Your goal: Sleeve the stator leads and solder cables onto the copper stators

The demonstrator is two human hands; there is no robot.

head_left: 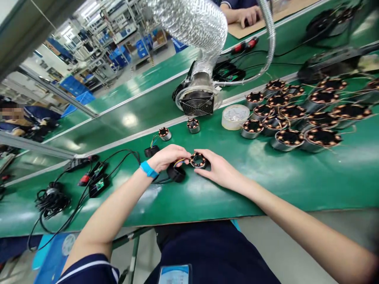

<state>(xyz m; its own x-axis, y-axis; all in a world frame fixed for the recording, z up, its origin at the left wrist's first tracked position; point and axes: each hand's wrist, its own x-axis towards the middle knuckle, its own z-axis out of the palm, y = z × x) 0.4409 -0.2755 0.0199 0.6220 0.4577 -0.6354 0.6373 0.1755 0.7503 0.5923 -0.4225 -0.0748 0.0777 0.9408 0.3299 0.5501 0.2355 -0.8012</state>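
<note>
The right hand (220, 167) holds the ring (198, 165) by its sides, low at the surface (237, 201), I'd say to steady it while the left hand (169, 157) pinches its wires (179, 161) above the cap (177, 174).

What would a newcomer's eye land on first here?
Probably the crinkled silver duct at top centre, above the green bench. Next, the crowd of copper-wound rings at right. Then, at centre, the left hand and right hand at a single ring.
</note>
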